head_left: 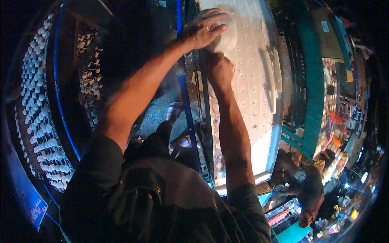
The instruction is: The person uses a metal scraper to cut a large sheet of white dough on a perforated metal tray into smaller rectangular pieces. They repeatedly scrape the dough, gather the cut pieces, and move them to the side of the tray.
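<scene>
A long pale slab (pixel 251 95), marked with rows of small dimples, runs away from me on a bench. At its far left part, my left hand (pixel 208 29) stretches its spread fingers over a rounded whitish piece (pixel 227 39). My right hand (pixel 221 69) is closed in a fist just nearer to me, at the near side of that piece. What the fist holds, if anything, is hidden. Several narrow pale strips (pixel 270 77) lie lengthwise along the slab's right side. A row of round shapes (pixel 216 143) lines its left edge.
Racks of white rounded pieces (pixel 38 105) stand at the far left, beside a blue tube (pixel 65 109). A blue pole (pixel 187 97) runs left of the bench. Right of it are a green frame (pixel 313 81), a cardboard box (pixel 325 34) and another person (pixel 311 190).
</scene>
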`<state>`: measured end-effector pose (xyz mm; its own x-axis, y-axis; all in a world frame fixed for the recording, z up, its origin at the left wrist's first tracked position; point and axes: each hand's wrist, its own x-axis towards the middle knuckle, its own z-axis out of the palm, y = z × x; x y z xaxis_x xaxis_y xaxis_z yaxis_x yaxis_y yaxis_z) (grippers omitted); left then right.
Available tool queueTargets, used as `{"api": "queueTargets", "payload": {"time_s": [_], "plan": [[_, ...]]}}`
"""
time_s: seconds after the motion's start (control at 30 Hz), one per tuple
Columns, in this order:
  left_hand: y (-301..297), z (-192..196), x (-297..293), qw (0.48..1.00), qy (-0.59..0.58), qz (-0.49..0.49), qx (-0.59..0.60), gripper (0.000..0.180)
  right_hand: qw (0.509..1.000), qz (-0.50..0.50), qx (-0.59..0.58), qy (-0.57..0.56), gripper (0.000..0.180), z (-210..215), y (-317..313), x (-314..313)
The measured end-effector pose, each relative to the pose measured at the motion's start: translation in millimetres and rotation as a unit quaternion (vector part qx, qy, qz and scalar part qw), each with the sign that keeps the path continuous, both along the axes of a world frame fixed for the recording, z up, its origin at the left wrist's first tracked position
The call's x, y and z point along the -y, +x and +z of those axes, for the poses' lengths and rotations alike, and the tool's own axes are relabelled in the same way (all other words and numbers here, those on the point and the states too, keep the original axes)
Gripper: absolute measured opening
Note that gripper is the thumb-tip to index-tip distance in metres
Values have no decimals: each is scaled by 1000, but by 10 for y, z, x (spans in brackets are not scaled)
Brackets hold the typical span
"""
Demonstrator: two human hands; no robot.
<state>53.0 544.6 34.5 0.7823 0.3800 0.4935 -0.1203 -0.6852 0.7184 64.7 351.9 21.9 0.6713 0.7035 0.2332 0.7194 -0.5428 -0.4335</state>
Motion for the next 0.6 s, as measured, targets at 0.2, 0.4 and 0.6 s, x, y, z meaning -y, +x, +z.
{"api": "queueTargets", "payload": {"time_s": [0.2, 0.4, 0.6], "plan": [[102, 272, -354, 995, 8, -33, -94, 99, 999, 20, -3, -38, 28, -70, 244, -397], [97, 495, -446, 969, -124, -59, -207, 93, 994, -1, 94, 64, 35, -229, -85, 35], [308, 282, -821, 983, 82, -44, -161, 98, 999, 32, 30, -4, 36, -60, 124, -238]]}}
